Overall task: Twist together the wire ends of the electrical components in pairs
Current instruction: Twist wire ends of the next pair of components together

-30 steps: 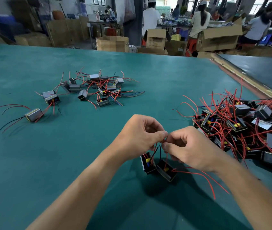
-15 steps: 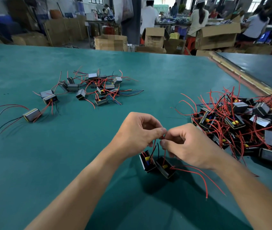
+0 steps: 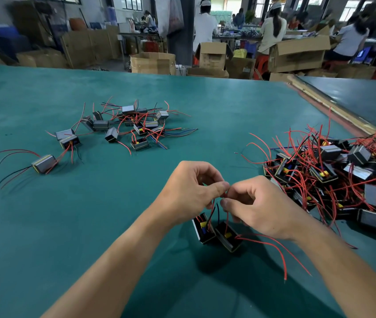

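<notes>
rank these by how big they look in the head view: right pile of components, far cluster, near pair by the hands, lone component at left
1. right pile
2. far cluster
3. near pair
4. lone component
Nearness to the camera flatters the near pair.

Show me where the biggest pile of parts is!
In the head view, the biggest pile lies on the table at the right, just beyond the right hand.

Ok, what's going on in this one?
A person's left hand and right hand pinch red wire ends together just above two black components over the green table. A large tangled pile of components lies to the right, and a smaller group lies farther off to the left.
</notes>
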The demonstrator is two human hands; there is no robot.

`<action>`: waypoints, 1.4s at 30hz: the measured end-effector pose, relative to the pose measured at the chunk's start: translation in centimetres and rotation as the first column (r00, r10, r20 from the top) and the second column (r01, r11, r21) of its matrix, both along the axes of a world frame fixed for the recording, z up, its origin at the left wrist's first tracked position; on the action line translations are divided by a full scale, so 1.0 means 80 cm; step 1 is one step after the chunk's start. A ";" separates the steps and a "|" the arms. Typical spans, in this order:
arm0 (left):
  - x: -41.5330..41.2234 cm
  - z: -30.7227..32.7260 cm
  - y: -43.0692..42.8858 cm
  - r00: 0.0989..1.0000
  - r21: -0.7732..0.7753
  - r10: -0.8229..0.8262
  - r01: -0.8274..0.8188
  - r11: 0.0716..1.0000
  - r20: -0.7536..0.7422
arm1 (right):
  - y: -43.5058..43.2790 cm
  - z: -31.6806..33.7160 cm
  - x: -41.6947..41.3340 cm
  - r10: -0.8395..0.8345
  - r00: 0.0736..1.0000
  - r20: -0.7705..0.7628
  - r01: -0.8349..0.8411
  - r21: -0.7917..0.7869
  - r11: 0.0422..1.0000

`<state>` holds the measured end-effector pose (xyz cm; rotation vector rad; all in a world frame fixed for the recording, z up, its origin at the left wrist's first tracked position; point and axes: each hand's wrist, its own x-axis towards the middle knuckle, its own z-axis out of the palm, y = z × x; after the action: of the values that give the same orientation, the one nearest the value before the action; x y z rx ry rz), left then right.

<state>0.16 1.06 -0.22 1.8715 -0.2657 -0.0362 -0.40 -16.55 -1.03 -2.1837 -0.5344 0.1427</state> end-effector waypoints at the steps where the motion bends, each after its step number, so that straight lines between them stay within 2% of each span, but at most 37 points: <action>1: -0.001 0.000 0.000 1.000 -0.002 0.008 -0.008 1.000 -0.022 | 0.000 0.000 -0.001 0.001 1.000 0.007 -0.001 0.007 1.000; 6: 0.000 0.000 0.000 0.990 0.053 -0.006 0.013 0.998 -0.138 | 0.003 -0.001 -0.001 0.013 0.999 0.049 -0.014 0.019 1.000; 15: -0.003 -0.002 -0.001 1.000 0.108 0.022 -0.023 0.994 0.013 | 0.001 0.002 -0.001 -0.002 1.000 0.020 0.003 -0.019 1.000; 20: -0.005 0.000 0.000 0.999 0.043 0.011 -0.009 0.999 -0.034 | -0.001 0.008 -0.003 0.021 1.000 0.019 -0.020 -0.038 0.999; 25: -0.005 0.000 0.000 0.999 0.074 0.000 0.004 0.997 -0.052 | -0.001 0.009 -0.004 0.008 0.999 0.036 -0.005 -0.067 0.998; 33: -0.003 -0.003 0.004 0.998 0.119 0.025 -0.018 0.993 -0.059 | -0.001 0.014 -0.009 0.022 0.999 -0.040 -0.024 -0.064 0.998; 35: 0.003 0.000 0.009 0.996 0.087 0.088 -0.085 0.993 -0.029 | 0.000 0.015 -0.009 0.032 0.997 -0.070 -0.036 -0.060 0.998; 38: 0.009 0.008 0.021 0.985 -0.078 0.170 -0.170 0.982 -0.004 | 0.001 0.016 -0.008 -0.021 0.998 -0.056 0.019 -0.034 0.999; 40: 0.008 0.012 0.023 0.986 -0.169 0.154 -0.164 0.972 -0.068 | 0.001 0.014 -0.007 -0.059 0.996 -0.071 0.059 -0.006 0.998; 42: 0.004 0.013 0.022 0.985 -0.182 0.076 -0.105 0.978 -0.158 | 0.001 0.013 -0.007 -0.068 0.994 -0.090 0.069 0.006 0.998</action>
<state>0.52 2.82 0.83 1.6795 -0.0763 -0.0861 -0.93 -16.45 -0.02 -2.1731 -0.4089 0.1999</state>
